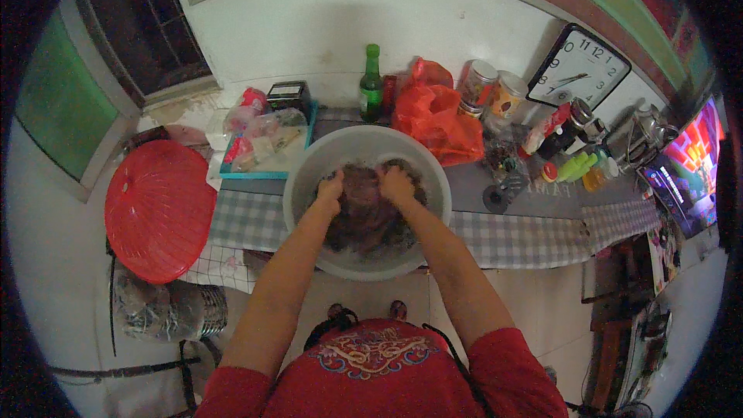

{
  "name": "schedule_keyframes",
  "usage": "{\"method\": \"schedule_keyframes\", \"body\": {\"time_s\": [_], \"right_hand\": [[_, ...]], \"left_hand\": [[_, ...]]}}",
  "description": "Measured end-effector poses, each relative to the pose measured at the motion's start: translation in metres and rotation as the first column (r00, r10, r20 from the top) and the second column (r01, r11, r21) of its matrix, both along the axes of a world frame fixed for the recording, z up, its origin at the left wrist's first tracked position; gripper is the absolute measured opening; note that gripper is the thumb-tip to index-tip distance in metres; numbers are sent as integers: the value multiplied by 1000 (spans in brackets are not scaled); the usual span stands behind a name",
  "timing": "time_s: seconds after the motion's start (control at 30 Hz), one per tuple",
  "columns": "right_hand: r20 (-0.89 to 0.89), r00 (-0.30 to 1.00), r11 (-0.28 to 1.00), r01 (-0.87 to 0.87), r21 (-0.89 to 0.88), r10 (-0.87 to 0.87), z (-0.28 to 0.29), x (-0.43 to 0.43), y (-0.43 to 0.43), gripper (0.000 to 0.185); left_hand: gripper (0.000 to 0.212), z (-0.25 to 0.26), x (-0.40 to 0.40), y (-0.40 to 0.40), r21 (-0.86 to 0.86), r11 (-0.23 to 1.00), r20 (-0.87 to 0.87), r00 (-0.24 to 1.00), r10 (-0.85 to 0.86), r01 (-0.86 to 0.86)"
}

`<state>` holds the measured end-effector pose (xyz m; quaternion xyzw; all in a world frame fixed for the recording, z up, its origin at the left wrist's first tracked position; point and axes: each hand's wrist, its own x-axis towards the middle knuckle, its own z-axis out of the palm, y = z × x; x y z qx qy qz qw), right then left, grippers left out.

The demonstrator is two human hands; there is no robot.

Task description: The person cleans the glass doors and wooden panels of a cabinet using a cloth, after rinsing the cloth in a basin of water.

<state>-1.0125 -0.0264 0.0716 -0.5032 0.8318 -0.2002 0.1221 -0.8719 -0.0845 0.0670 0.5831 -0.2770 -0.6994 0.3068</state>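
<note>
A large pale basin point(367, 271) stands on the table in front of me, its near rim at the table's front edge. Inside lies a dark brownish mass, apparently wet cloth point(365, 209). My left hand point(329, 190) grips its left side, with the fingers curled in. On the other side, my right hand point(398, 186) has its fingers closed around more of the dark material. A middle part of it bulges up between both hands. My fingertips are partly hidden in it, and the dim, grainy picture blurs the basin's bottom.
Left of the basin are a blue-edged tray point(264, 175) with plastic packets and a red domed cover point(159, 212). Behind it stand a green glass bottle point(371, 87) and a red plastic bag point(435, 122). Jars point(505, 96), a square clock point(579, 67), a metal kettle point(638, 133) and a lit screen point(688, 174) sit rightward.
</note>
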Motion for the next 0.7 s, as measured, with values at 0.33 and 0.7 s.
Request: {"method": "schedule_keyframes", "body": {"time_s": [0.33,0.7], "right_hand": [[668,721,954,33,-299,184,16,40,7,24],[224,942,814,-80,-576,250,89,108,36,30]], "left_hand": [[37,50,-10,31,279,960,-54,998,35,-19],[40,30,17,34,29,962,-741,651,-161,271]]}}
